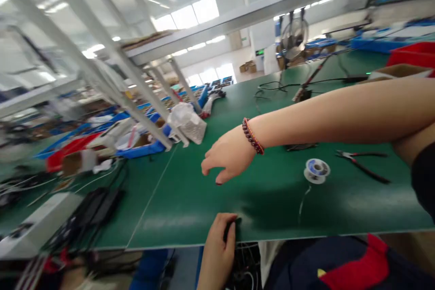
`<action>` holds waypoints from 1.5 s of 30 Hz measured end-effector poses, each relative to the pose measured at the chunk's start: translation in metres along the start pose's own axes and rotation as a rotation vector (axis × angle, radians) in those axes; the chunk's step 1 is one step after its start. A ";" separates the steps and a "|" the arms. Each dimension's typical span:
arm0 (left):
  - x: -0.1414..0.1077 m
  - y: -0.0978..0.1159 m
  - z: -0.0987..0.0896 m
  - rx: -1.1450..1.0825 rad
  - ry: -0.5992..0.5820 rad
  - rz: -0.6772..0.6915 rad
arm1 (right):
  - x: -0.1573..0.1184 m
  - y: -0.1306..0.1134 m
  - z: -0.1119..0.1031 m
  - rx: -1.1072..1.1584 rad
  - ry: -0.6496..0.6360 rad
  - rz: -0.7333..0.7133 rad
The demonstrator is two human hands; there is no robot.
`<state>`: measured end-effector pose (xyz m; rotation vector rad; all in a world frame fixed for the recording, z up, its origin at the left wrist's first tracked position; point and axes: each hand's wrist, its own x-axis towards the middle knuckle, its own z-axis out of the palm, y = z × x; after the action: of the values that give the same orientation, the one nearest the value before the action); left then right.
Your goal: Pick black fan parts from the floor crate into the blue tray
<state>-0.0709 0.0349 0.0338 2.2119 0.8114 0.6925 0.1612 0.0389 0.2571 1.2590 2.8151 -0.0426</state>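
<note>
My right hand (227,156), with a beaded bracelet (252,137) at the wrist, reaches leftward above the green tabletop (190,199). Its thumb and fingers are apart, and nothing shows between them. At the table's near edge is my left hand (219,244), its fingers curled and the thumb close to the index finger. A small dark patch lies by those fingertips; I cannot make out whether it is an object or shadow. Right of both hands stands a spool of thin wire (316,171) with a loose end trailing. Beyond it lie red-and-black-handled cutting pliers (363,163).
A clear plastic bag (187,122) sits beside the white shelf posts (154,124). Blue bins (146,148) and black boxy devices (98,208) are at left. A soldering-iron-like tool (307,88) with cables lies behind my right forearm. A red bin (413,56) stands far right.
</note>
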 end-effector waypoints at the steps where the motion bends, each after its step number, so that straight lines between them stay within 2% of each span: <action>1: 0.005 -0.005 0.003 0.002 -0.015 0.021 | -0.030 -0.001 -0.012 -0.010 0.029 0.035; 3: 0.015 -0.011 0.008 -0.005 -0.048 0.049 | -0.090 -0.006 -0.024 0.005 0.098 0.131; 6: 0.033 -0.005 0.018 -0.027 -0.098 0.062 | -0.172 -0.014 -0.009 0.076 0.203 0.301; 10: 0.051 0.024 0.042 -0.035 -0.246 0.127 | -0.250 -0.032 0.052 0.176 0.270 0.568; 13: 0.063 0.050 0.064 -0.009 -0.405 0.192 | -0.286 -0.050 0.102 0.243 0.250 0.769; 15: 0.077 0.065 0.073 0.028 -0.419 0.219 | -0.302 -0.061 0.131 0.309 0.294 0.872; 18: 0.112 0.084 0.080 0.095 -0.327 0.256 | -0.316 -0.076 0.164 0.428 0.442 0.967; 22: 0.175 0.115 0.087 0.162 -0.254 0.358 | -0.323 -0.085 0.197 0.505 0.659 1.017; 26: 0.223 0.153 0.104 0.291 -0.332 0.428 | -0.320 -0.082 0.222 0.520 0.769 1.004; 29: 0.241 0.177 0.116 0.451 -0.404 0.399 | -0.317 -0.077 0.231 0.509 0.824 0.957; 32: 0.249 0.189 0.120 0.570 -0.465 0.382 | -0.316 -0.072 0.235 0.473 0.915 0.918; 35: 0.258 0.190 0.107 0.599 -0.464 0.382 | -0.317 -0.068 0.237 0.452 1.000 0.906; 38: 0.274 0.183 0.080 0.584 -0.372 0.338 | -0.319 -0.066 0.241 0.475 1.052 0.912; 42: 0.315 0.162 0.042 0.645 -0.245 0.243 | -0.317 -0.064 0.247 0.535 1.055 0.935; 45: 0.349 0.140 0.031 0.702 -0.170 0.157 | -0.313 -0.064 0.250 0.560 1.024 0.933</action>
<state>0.2305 0.1876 0.2017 2.9395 0.8903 0.2974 0.3320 -0.2488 0.0273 3.3942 2.4542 -0.1949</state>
